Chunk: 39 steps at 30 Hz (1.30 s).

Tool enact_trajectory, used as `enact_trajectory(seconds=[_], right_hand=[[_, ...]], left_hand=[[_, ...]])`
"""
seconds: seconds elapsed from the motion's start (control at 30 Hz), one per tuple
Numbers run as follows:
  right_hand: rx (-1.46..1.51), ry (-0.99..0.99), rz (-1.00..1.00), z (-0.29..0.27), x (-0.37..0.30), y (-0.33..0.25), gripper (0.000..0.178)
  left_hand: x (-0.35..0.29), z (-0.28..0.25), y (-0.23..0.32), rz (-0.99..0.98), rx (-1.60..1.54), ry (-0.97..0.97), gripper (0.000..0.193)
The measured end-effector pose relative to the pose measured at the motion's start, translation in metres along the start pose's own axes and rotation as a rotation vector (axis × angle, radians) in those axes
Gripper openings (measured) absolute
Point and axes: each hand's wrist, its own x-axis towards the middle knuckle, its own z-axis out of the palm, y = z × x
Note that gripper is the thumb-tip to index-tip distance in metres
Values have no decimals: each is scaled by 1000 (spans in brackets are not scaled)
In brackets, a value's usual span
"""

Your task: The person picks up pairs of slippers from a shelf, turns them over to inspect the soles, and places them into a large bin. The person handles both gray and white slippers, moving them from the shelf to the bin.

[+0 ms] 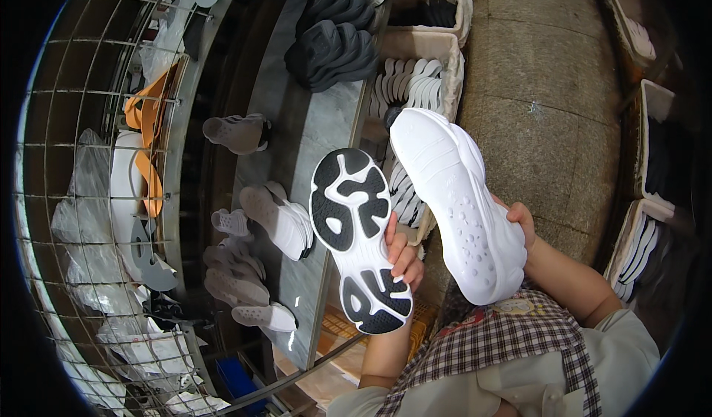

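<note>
over the right edge of the grey bench [311, 124], your left hand [405, 259] curls closely round a black-treaded sole [360, 248], tread apparently complete. further right, your right hand [522, 222] grips a white sole [458, 200], fingers mostly hidden, underside unverified. white pieces [274, 219] on the bench appear outstanding.

White sole [452, 202]: smooth, matt, foam-like, with raised dots. Black-and-white sole [356, 250]: matt white body; textured, rubber-like black inserts [374, 213]. Bench top [291, 146]: smooth, faint sheen. Grid [167, 196]: metal wire. Bag [81, 220]: glossy, crinkled plastic. Apron [512, 350]: woven cloth.
</note>
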Motion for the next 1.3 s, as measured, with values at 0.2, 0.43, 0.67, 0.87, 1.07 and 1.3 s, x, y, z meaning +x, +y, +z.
enact_trajectory(seconds=[0.2,0.43,0.67,0.87,1.07,1.3], right_hand=[[-570,3,-27,-15,18,2,90],[-46,127,162,-43,26,15,84],[50,-30,348,-59,59,19,76],[41,-16,381,-46,117,33,68],[28,167,475,-19,216,40,47],[-138,711,66,-29,300,43,19]], left_hand=[[6,4,-12,25,928,723,44],[9,-3,-5,-134,919,771,59],[20,26,69,249,1878,619,104],[49,38,138,383,2058,570,86],[59,33,169,317,2183,301,59],[134,-22,354,625,1197,946,66]])
